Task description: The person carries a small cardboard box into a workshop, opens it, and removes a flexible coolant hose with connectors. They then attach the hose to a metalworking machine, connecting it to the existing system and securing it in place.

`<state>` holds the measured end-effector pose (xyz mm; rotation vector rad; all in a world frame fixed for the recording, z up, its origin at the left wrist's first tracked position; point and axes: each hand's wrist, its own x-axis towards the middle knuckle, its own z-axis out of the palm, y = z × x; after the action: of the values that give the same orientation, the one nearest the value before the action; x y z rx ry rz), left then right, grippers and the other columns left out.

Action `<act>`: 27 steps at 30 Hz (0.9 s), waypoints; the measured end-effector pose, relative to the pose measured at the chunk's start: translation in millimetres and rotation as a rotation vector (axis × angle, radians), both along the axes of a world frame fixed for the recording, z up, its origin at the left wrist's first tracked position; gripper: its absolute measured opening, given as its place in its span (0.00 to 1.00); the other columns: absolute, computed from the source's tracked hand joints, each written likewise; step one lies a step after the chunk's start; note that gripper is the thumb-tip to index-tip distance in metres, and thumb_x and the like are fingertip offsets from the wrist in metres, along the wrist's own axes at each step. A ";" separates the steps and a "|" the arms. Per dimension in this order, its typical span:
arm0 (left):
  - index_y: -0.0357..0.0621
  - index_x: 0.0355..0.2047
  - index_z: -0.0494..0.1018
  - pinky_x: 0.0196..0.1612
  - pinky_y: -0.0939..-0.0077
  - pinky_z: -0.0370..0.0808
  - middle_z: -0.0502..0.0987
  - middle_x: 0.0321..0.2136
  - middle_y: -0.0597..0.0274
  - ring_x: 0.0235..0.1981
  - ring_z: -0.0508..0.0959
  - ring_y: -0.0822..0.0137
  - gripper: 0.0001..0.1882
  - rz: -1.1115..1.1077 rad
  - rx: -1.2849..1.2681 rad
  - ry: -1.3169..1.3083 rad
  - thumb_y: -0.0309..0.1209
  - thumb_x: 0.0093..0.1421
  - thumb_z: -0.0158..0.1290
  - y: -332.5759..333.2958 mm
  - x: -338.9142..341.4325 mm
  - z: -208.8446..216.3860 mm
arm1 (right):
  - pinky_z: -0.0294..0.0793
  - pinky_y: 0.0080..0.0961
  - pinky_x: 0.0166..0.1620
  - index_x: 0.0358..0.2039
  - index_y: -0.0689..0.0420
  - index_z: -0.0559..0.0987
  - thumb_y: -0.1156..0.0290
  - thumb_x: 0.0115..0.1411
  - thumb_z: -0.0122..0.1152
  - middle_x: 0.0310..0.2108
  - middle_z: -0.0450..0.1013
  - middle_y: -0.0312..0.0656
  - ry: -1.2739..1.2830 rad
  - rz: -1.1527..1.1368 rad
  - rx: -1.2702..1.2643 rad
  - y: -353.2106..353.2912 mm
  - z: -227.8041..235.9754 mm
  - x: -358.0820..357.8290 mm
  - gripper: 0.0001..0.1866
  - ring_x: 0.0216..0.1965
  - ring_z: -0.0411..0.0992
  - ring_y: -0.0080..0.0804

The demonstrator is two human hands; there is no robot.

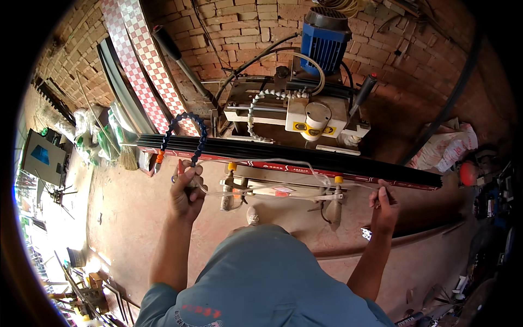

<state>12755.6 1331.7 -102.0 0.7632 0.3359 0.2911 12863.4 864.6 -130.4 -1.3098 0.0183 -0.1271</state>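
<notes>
My left hand is closed around the base of a blue segmented coolant hose. The hose arches up and over to an orange nozzle, and a small red lever shows by my fingers. Out at the right, my right hand pinches one end of a thin clear tube. Loops of that tube stretch across to my left hand; where it ends there is hidden by the fingers. Beneath the tube, two metal cylinders with yellow tops sit on a bar.
Long black profiles in red-printed wrapping lie across in front of me. Behind them stands a white machine with a blue motor and black-handled levers. Checkered strips lean on the brick wall. A white sack lies right.
</notes>
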 end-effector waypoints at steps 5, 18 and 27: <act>0.55 0.43 0.69 0.19 0.84 0.62 0.76 0.35 0.66 0.12 0.62 0.80 0.12 -0.089 -0.135 -0.059 0.28 0.60 0.57 -25.8 -2.9 8.1 | 0.73 0.20 0.37 0.49 0.67 0.79 0.81 0.66 0.51 0.33 0.78 0.44 0.037 0.358 -0.226 20.1 -2.1 -11.5 0.14 0.30 0.70 0.22; 0.50 0.44 0.70 0.20 0.86 0.61 0.75 0.35 0.58 0.14 0.59 0.79 0.13 -0.235 0.180 0.032 0.26 0.60 0.58 -62.2 -3.0 5.3 | 0.62 0.14 0.31 0.54 0.63 0.78 0.78 0.66 0.50 0.32 0.75 0.39 -0.005 0.554 0.204 62.7 1.4 -48.7 0.17 0.27 0.62 0.17; 0.54 0.45 0.70 0.21 0.84 0.61 0.74 0.37 0.61 0.13 0.59 0.79 0.13 -0.176 0.105 0.065 0.28 0.61 0.58 -65.8 -4.1 5.9 | 0.58 0.14 0.28 0.49 0.63 0.81 0.77 0.64 0.50 0.29 0.74 0.39 0.004 0.256 0.355 23.9 22.5 -44.3 0.16 0.23 0.59 0.17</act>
<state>12751.4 1265.8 -96.1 0.9015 0.3141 0.1187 12819.2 888.5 -107.8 -0.9479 -0.1182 0.0950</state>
